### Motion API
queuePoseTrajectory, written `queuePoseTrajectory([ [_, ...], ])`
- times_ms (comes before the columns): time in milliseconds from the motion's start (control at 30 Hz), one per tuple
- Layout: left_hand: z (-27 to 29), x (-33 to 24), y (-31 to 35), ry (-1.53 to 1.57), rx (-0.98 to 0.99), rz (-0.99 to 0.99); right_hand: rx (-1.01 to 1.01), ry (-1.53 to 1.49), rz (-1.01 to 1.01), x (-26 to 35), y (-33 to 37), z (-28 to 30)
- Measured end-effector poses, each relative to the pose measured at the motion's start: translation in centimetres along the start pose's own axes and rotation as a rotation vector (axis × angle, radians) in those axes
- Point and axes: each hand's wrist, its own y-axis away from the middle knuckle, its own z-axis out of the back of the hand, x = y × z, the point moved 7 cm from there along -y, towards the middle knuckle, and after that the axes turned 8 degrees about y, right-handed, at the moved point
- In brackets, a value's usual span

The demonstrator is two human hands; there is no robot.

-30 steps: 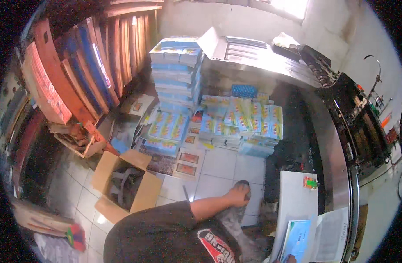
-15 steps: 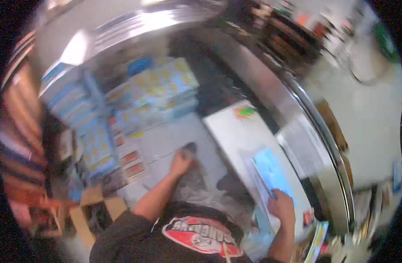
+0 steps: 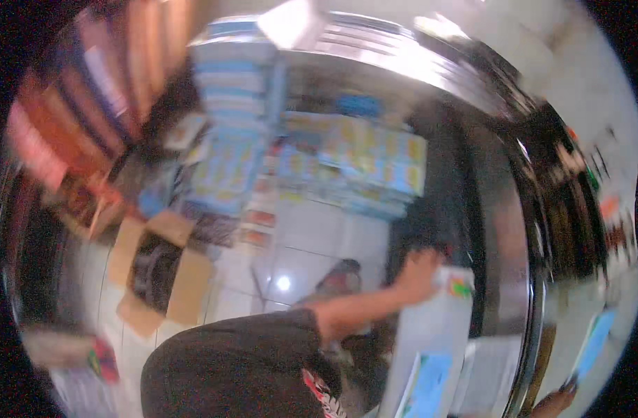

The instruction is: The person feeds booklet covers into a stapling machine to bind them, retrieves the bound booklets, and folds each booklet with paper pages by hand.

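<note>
My left hand (image 3: 420,275) reaches across to the right and is at the far end of a long white slab (image 3: 434,320), near a small green-and-orange patch (image 3: 462,288). Motion smears its fingers, so their grip is unclear. On the slab's near part lies a flat blue-and-white booklet (image 3: 430,383). Low at the right rim, my right hand (image 3: 555,403) is partly in view, closed on the lower end of another blue-and-white booklet (image 3: 594,340), which is held up at a slant. A dark-shod foot (image 3: 340,275) shows below my left arm.
Stacked blue-and-yellow packs (image 3: 374,157) stand ahead, beside a taller blue pile (image 3: 232,90). An open cardboard box (image 3: 186,285) sits on the tiled floor to the left. A shiny metal edge (image 3: 534,299) runs along the right, beside pale sheets (image 3: 489,366).
The view has swung round. My left hand has moved from over the floor to the slab's far end. My right hand has left the slab and is now at the right rim with a booklet.
</note>
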Motion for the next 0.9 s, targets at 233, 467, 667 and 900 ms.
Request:
queuePoseTrajectory([
  [233,0.5,2.3,1.9,0.005,-0.060,-0.034,0.499,-0.233,0.196,14.8,10.8,-3.2],
  [467,-0.3,-0.7,-1.2,0.052,-0.065,-0.041,0.908,-0.930,-0.096,11.3,23.6,-8.3],
  [667,-0.9,0.1,-4.0,-0.049,0.069,0.142,0.885,-0.907,0.232,18.8,25.0,11.8],
  [900,-2.0,-0.4,-3.5,-0.236,0.338,0.183,1.068,-0.756,0.225,18.8,28.0,14.4],
])
